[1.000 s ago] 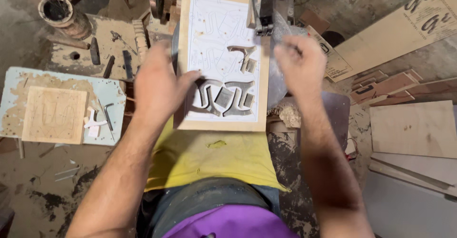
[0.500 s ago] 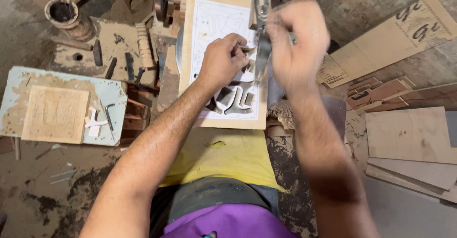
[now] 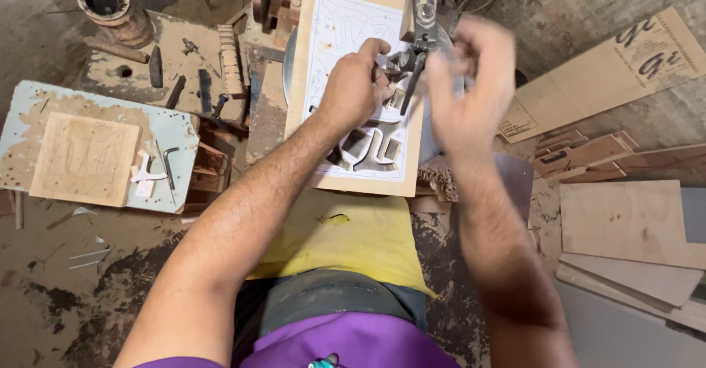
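We see the left hand [image 3: 357, 88] resting on a wooden board [image 3: 362, 88] that carries a white paper pattern with curved shapes already cut out near its 6 o'clock edge. The fingers of this hand are curled and pressed together, and the fingertips pinch a small part at the metal arm of the saw [image 3: 418, 22], which comes down from 12 o'clock over the board. What exactly they pinch is too small for us to tell.

The right hand [image 3: 471, 92] is at 3 o'clock from the left hand, just beside the saw arm. It is blurred, so we cannot tell if its fingers are spread or closed, or if they hold something.

The board lies on the saw's round metal plate [image 3: 288, 55], above a yellow cloth [image 3: 353, 239] on the person's lap.

At 9 o'clock there is a pale blue panel [image 3: 176, 136] on the floor, and on it a square wooden piece [image 3: 84, 158] with a faint drawn pattern, and a bent metal key [image 3: 170, 163]. At 11 o'clock stands a round wooden spool [image 3: 110, 4]. At 3 o'clock, well apart from the hands, plywood sheets [image 3: 625, 224] lie in a pile, and a long cardboard strip [image 3: 610, 74] lies at 2 o'clock.
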